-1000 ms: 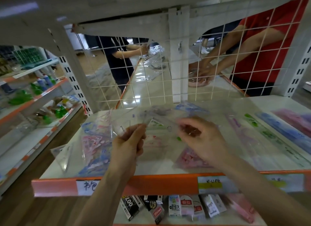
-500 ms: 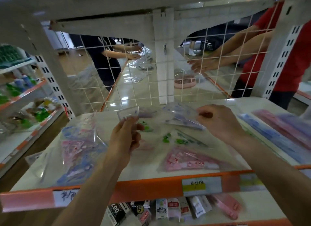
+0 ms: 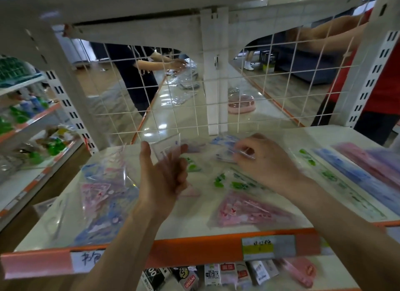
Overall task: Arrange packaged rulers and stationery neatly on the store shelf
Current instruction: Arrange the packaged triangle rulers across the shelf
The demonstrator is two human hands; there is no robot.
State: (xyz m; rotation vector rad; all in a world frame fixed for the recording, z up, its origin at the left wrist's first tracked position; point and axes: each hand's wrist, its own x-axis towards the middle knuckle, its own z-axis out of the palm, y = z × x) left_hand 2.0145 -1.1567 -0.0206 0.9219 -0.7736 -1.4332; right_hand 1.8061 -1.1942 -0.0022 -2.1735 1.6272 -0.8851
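left hand (image 3: pixel 162 178) grip pinches clear packet (image 3: pixel 167 148); right hand (image 3: pixel 265 161) grip pinches blue packet (image 3: pixel 225 145).

Only the arms show, really. The left hand (image 3: pixel 163 177) and right hand (image 3: pixel 268 161) are both bare, and the left forearm (image 3: pixel 121 247) and right forearm (image 3: pixel 346 223) are bare skin all the way to the bottom edge. Slim wrists, longish fingers. The left fingers (image 3: pixel 173 163) are smeared with blur; the right hand's knuckles look a bit sharper.
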